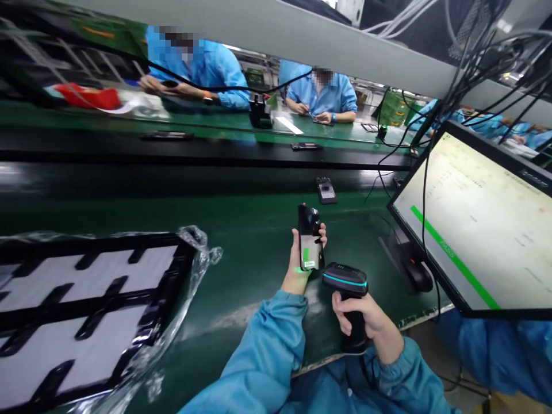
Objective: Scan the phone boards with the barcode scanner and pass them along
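Observation:
My left hand [296, 261] is closed round a smartphone [309, 238], thumb along one edge and fingertips on the other. The phone's face is dark and glossy above and pale below, with a small white label near its lower end. Green light falls on the label and my wrist. In my right hand [362, 313] is a black barcode scanner [346, 279] with a glowing blue strip, gripped by its handle. Its head points toward the phone's lower end, slightly apart from it. Beyond the phone, another phone part [326, 190] lies on the green bench [241, 276].
At left lies a black tray [97, 299] with pale compartments in clear plastic film. A tilted monitor [478, 230] showing a green PASS bar stands at right, beside a black mouse [417, 275]. Cables hang there. Co-workers [321, 95] sit across a dark conveyor [215, 152] carrying phone parts.

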`<state>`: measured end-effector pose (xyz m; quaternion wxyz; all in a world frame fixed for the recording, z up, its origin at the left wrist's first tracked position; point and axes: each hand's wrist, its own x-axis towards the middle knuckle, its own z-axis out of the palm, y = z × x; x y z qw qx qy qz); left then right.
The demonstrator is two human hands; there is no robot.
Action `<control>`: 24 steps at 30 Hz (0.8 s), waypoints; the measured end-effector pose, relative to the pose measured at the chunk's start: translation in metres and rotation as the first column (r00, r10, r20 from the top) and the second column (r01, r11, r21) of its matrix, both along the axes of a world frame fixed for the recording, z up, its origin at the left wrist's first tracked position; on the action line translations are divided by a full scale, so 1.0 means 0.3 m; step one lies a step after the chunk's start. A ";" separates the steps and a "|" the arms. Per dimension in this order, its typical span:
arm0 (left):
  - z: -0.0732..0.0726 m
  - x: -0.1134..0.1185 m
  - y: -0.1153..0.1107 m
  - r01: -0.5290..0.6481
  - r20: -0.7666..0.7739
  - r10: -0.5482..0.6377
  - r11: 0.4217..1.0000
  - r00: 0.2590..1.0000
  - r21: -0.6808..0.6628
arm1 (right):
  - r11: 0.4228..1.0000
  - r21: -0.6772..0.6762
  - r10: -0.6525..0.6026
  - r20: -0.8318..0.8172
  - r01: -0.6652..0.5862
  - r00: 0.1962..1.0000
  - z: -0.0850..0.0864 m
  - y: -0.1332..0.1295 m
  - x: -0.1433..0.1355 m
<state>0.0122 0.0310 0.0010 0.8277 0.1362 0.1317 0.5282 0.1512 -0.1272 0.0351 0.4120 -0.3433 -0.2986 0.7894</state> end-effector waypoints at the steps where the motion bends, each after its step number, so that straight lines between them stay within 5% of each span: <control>1: -0.007 0.005 -0.003 -0.011 -0.009 0.011 1.000 1.000 -0.016 | 1.000 -0.001 -0.006 0.009 0.006 1.000 0.000 -0.009 0.004; 10: -0.036 0.008 -0.011 -0.013 -0.077 0.005 0.994 0.997 -0.105 | 1.000 0.003 -0.005 0.102 0.005 0.995 0.012 -0.021 0.017; 16: -0.017 -0.003 -0.001 -0.179 -0.256 0.126 0.964 0.958 -0.196 | 0.998 -0.016 -0.050 0.195 0.054 0.980 0.003 -0.017 0.022; 18: -0.006 -0.009 -0.013 -0.189 -0.299 0.127 0.964 0.946 -0.185 | 0.969 0.092 -0.246 0.383 0.228 0.890 0.018 -0.002 -0.003; 20: 0.008 -0.013 -0.037 -0.173 -0.339 0.107 0.970 0.935 -0.170 | 0.845 0.341 -0.535 0.535 0.412 0.654 0.047 0.028 -0.047; 22: 0.020 -0.021 -0.072 -0.125 -0.379 0.045 0.974 0.924 -0.190 | 0.711 0.570 -0.702 0.538 0.412 0.467 0.078 0.063 -0.095; 24: 0.025 -0.037 -0.113 -0.072 -0.384 -0.031 0.965 0.923 -0.251 | 0.698 0.652 -0.703 0.542 0.297 0.460 0.101 0.086 -0.128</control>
